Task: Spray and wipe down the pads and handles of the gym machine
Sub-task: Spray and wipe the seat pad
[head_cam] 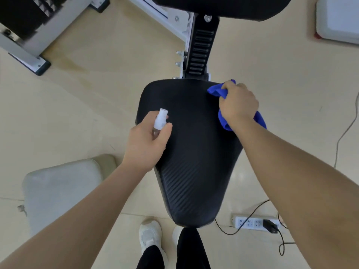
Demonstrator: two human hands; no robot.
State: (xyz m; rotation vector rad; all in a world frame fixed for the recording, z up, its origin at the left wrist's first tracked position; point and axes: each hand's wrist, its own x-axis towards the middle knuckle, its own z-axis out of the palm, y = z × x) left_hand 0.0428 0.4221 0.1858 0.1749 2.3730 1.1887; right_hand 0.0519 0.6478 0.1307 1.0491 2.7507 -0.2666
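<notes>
- Seat pad (194, 152): one, black, ribbed surface, wide at the far end and tapering toward the person; it fills the middle of the view, directly below both hands.
- Back pad (223, 6): one, black, only its lower edge in view at the top, joined to the seat by a slotted black post (201, 49).
- Spray bottle (160, 121): one, small, white cap over a clear body, held over the seat's left edge with the cap pointing away from the person.
- Left hand (144, 142): fingers curled around the bottle, thumb pressed on its side.
- Cloth (223, 94): one, blue, bunched; one end shows ahead of the knuckles, the other trails out beneath the wrist, on the seat's far right corner.
- Right hand (238, 102): closed over the cloth, palm down; whether it presses the cloth flat on the pad is hard to tell from above.
- Machine frame (29, 45): white bars with dark feet at upper left, a blurred black block above them, possibly a weight stack.
- Padded stool (62, 187): one, pale grey, low at left, just beside the left forearm.
- Power strip (252, 223): one, white, on the floor right of the seat's narrow end, with a black plug and black cables.
- Shoes (149, 235): two, white, below black trouser legs; the right one is mostly hidden behind the seat tip.
- Floor (77, 113): beige, glossy.
</notes>
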